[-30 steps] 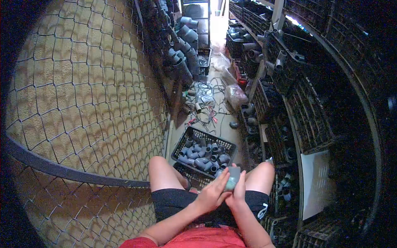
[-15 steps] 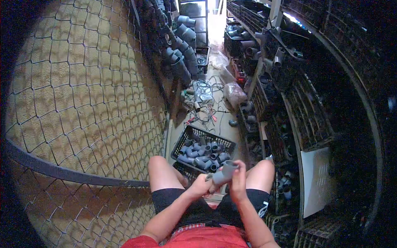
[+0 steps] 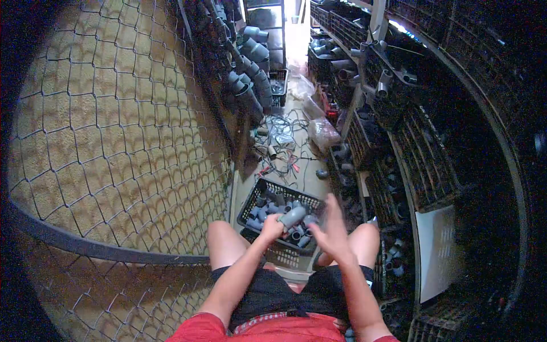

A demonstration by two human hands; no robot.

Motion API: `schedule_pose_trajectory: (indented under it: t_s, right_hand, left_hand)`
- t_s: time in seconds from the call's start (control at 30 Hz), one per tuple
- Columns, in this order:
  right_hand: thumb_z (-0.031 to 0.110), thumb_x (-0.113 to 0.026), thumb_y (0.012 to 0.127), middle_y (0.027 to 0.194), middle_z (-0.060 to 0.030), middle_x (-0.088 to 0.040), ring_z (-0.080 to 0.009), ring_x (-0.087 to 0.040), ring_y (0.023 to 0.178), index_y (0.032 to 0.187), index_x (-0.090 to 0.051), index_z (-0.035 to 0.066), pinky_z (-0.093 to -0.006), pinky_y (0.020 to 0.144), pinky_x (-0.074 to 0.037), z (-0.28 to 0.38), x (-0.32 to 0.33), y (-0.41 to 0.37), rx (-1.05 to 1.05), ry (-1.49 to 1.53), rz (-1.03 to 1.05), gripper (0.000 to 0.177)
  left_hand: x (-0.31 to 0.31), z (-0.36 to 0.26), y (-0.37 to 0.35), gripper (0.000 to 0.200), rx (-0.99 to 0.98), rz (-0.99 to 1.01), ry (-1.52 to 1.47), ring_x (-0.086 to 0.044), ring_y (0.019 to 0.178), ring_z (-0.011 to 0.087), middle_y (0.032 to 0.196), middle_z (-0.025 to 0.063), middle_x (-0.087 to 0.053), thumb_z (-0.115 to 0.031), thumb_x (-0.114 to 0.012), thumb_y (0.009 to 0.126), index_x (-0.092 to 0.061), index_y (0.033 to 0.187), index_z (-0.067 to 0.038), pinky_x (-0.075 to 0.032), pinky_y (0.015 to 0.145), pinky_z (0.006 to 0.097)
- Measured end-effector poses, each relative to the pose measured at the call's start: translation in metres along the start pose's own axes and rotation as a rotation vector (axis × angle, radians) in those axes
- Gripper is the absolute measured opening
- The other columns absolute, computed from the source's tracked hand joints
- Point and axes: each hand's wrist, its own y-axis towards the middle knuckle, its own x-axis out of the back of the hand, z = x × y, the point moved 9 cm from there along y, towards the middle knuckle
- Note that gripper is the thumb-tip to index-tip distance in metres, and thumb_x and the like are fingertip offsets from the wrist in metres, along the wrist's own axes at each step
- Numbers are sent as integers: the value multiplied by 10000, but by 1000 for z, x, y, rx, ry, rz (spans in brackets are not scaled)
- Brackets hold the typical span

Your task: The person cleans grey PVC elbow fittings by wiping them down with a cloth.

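Note:
My left hand (image 3: 273, 229) is closed around one end of a grey plastic pipe elbow (image 3: 293, 217), holding it over the crate. To its right, my right hand (image 3: 334, 235) is open, fingers stretched forward and thumb apart, slightly smeared by motion and apart from the elbow. Below both hands is a black slatted plastic crate (image 3: 286, 257) on the floor in front of my knees. Several grey pipe fittings (image 3: 257, 215) lie loosely piled inside it, partly hidden by my hands and the held elbow.
Chain-link fencing (image 3: 131, 137) runs along the left. Shelves with dark crates (image 3: 436, 165) line the right side. Beyond the crate, cables (image 3: 283, 162) and a plastic bag (image 3: 323, 132) lie on the floor. Large grey fittings (image 3: 254, 51) are stacked at the back left.
Both hands were on the grey fitting near my lap. My left hand has carried it forward over the crate; my right hand has let go and opened.

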Motion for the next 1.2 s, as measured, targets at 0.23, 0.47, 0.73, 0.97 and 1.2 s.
schedule_pose_trajectory:
  t_s: [0.23,0.47,0.73,0.97,1.2]
  right_hand:
    - [174,-555,952,1243,-188,-575,-337,-528,1193,1185,-558,18,-455,1055,-391,-13,263,-73,94,-397,-886,280]
    - [264,-656,903,1363,-254,-492,-434,-434,1288,1409,-456,49,-505,1081,-357,-196,365,-134,-501,-925,-772,585]
    - [321,-691,880,1411,-283,-453,-466,-392,1316,1415,-456,52,-523,1093,-338,-224,381,-130,-617,-961,-780,644]
    - [337,-639,922,1376,-254,-507,-437,-455,1284,1379,-490,44,-485,1093,-354,-313,414,-167,-345,-873,-795,563]
    - [315,-531,986,1351,-218,-538,-393,-479,1279,1364,-477,3,-469,1074,-378,-247,383,-197,-494,-909,-980,493]
  left_hand:
    - [13,141,49,158,368,-114,108,-654,544,219,797,151,-672,-45,-577,842,-672,908,62,-528,418,345]
    - [7,211,113,158,415,-30,144,-689,567,259,718,173,-667,-45,-543,856,-634,818,78,-487,369,347]
    - [-3,250,118,113,605,-70,-314,-636,498,209,698,142,-669,-20,-514,884,-620,870,16,-418,346,324]
    - [-13,280,100,155,675,-36,-452,-595,491,224,699,131,-625,-85,-466,941,-604,968,-19,-432,358,324]
    - [-6,234,90,108,622,-47,-481,-598,530,248,782,136,-603,-68,-487,926,-572,965,-14,-473,398,373]
